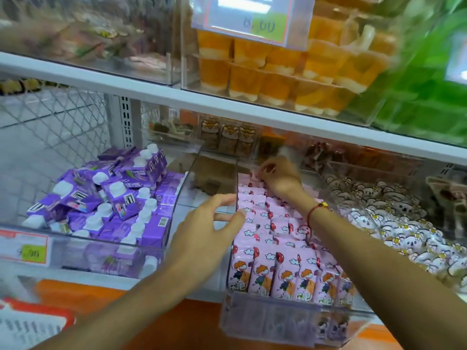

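Note:
A clear plastic bin point(283, 322) on a shop shelf is packed with rows of pink snack packets point(267, 271) printed with a cartoon child and clouds. My left hand point(209, 231) holds the bin's left wall, thumb at the rim and fingers spread on the outside. My right hand point(278, 178) reaches to the far end of the bin, its fingers curled down onto the rearmost pink packets. A red string bracelet sits on that wrist.
Left is a clear bin of purple drink cartons point(113, 200) with white caps and a price tag point(24, 251). Right is a bin of white animal-print packets point(404, 228). The shelf above point(227, 102) carries orange jelly cups point(290, 72) and green packs.

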Motion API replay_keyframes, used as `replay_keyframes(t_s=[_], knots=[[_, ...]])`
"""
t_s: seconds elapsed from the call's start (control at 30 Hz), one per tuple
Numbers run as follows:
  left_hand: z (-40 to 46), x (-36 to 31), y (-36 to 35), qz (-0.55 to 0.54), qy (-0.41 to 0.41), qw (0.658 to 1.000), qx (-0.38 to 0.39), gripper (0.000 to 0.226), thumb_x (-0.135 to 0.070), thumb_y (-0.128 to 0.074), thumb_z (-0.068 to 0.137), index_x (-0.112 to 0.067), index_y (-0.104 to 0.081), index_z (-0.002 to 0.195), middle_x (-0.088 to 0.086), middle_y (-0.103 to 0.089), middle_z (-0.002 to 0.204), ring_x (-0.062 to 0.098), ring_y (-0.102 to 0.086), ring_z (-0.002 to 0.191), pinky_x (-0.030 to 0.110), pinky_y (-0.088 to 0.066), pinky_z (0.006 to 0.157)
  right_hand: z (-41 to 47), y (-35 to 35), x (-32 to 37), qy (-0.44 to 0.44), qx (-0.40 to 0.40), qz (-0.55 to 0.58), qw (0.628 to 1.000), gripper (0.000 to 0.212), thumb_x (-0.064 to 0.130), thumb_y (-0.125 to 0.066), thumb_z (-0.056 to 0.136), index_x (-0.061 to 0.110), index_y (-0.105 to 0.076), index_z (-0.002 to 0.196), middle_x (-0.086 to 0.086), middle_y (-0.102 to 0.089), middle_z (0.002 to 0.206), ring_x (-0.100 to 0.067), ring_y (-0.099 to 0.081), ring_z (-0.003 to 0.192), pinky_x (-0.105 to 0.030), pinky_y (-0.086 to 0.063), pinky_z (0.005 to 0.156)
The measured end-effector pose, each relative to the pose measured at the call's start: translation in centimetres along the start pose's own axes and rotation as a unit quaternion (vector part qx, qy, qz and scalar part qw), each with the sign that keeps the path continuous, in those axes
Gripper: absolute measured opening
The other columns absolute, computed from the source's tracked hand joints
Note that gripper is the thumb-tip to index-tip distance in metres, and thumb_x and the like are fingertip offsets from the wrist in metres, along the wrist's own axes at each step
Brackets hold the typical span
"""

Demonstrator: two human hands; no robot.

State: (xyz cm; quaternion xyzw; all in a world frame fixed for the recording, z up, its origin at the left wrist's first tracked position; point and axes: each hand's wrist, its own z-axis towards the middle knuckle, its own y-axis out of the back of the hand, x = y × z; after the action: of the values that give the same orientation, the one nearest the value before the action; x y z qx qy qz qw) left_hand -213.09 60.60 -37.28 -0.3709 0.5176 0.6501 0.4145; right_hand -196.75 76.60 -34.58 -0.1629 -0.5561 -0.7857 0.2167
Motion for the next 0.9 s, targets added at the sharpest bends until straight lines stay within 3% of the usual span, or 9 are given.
replay_keyframes(t_s=[0.07,0.13,0.27,0.33,0.37,0.47,0.57,0.73,0.9], knots=[[-0.2,-0.2,-0.1,0.011,0.0,1.0,-0.021,0.028,-0.05,-0.058,0.085,-0.042,-0.061,0.112,-0.026,-0.064,0.107,-0.008,-0.06,0.096,0.029,-0.049,0.087,-0.2,0.3,0.2,-0.022,-0.063,0.13,0.989,0.004,0.011,-0.066,0.087,0.011,-0.065,0.083,-0.004,-0.067,0.089,-0.019,-0.062,0.086,-0.029,-0.052,0.075],[-0.4,-0.3,-0.1,0.014,0.003,0.999,-0.034,0.024,-0.051,-0.059,0.085,-0.041,-0.062,0.107,-0.029,-0.063,0.102,-0.008,-0.061,0.09,0.028,-0.049,0.082,-0.5,0.9,0.6,-0.044,-0.1,0.242,0.964,0.005,0.004,-0.064,0.087,-0.001,-0.064,0.088,-0.009,-0.067,0.09,-0.019,-0.062,0.087,-0.032,-0.052,0.083],[-1.2,-0.7,0.1,-0.007,0.002,0.998,-0.055,0.023,-0.054,-0.054,0.084,-0.04,-0.061,0.101,-0.029,-0.063,0.096,-0.007,-0.059,0.09,0.027,-0.047,0.082,-2.9,2.6,1.5,-0.024,-0.148,0.493,0.857,0.016,-0.017,-0.055,0.084,-0.001,-0.057,0.084,-0.009,-0.057,0.08,-0.005,-0.06,0.071,-0.015,-0.052,0.073],[-1.7,-1.1,0.1,-0.013,-0.005,0.997,-0.079,0.023,-0.049,-0.054,0.085,-0.041,-0.058,0.107,-0.023,-0.062,0.102,0.004,-0.06,0.097,0.032,-0.047,0.087,-4.5,3.5,1.6,-0.034,-0.176,0.563,0.807,0.021,-0.015,-0.056,0.085,0.004,-0.053,0.077,-0.013,-0.056,0.081,-0.007,-0.061,0.068,-0.016,-0.053,0.07],[-2.1,-1.5,0.1,-0.016,-0.019,0.995,-0.095,0.023,-0.043,-0.055,0.086,-0.041,-0.056,0.109,-0.019,-0.061,0.106,0.008,-0.06,0.1,0.034,-0.047,0.089,-5.5,4.0,1.6,-0.052,-0.195,0.566,0.799,0.02,-0.01,-0.059,0.086,0.006,-0.053,0.076,-0.013,-0.057,0.08,-0.012,-0.062,0.069,-0.02,-0.055,0.07],[-3.2,-2.6,0.0,-0.009,-0.11,0.986,-0.122,0.028,-0.025,-0.06,0.09,-0.045,-0.052,0.109,-0.023,-0.057,0.112,0.004,-0.056,0.109,0.028,-0.045,0.093,-8.4,5.4,1.4,-0.123,-0.231,0.554,0.79,0.012,0.005,-0.063,0.089,0.011,-0.054,0.085,-0.009,-0.062,0.082,-0.026,-0.064,0.078,-0.028,-0.055,0.069],[-4.1,-3.5,-0.6,0.011,-0.184,0.977,-0.102,0.036,-0.021,-0.062,0.09,-0.048,-0.049,0.111,-0.029,-0.053,0.115,-0.007,-0.051,0.11,0.011,-0.041,0.091,-12.0,6.8,1.0,-0.141,-0.197,0.546,0.802,0.009,0.013,-0.062,0.092,0.015,-0.054,0.087,-0.009,-0.061,0.083,-0.013,-0.06,0.063,-0.018,-0.05,0.054],[-4.4,-4.0,-3.2,0.1,-0.228,0.968,0.011,0.048,-0.048,-0.059,0.085,-0.041,-0.043,0.13,-0.029,-0.044,0.129,-0.009,-0.044,0.116,0.011,-0.038,0.091,-16.5,9.0,0.2,-0.154,-0.132,0.539,0.817,0.008,0.012,-0.061,0.092,0.008,-0.056,0.097,0.003,-0.062,0.068,-0.003,-0.058,0.054,-0.015,-0.049,0.051],[-3.7,-4.0,-4.5,0.137,-0.235,0.962,0.03,0.045,-0.055,-0.065,0.079,-0.045,-0.05,0.12,-0.028,-0.057,0.112,-0.006,-0.051,0.094,0.006,-0.04,0.067,-17.1,10.4,0.1,-0.193,-0.093,0.551,0.806,0.005,0.013,-0.059,0.092,0.01,-0.057,0.095,-0.003,-0.064,0.076,-0.011,-0.057,0.06,-0.016,-0.05,0.053]])
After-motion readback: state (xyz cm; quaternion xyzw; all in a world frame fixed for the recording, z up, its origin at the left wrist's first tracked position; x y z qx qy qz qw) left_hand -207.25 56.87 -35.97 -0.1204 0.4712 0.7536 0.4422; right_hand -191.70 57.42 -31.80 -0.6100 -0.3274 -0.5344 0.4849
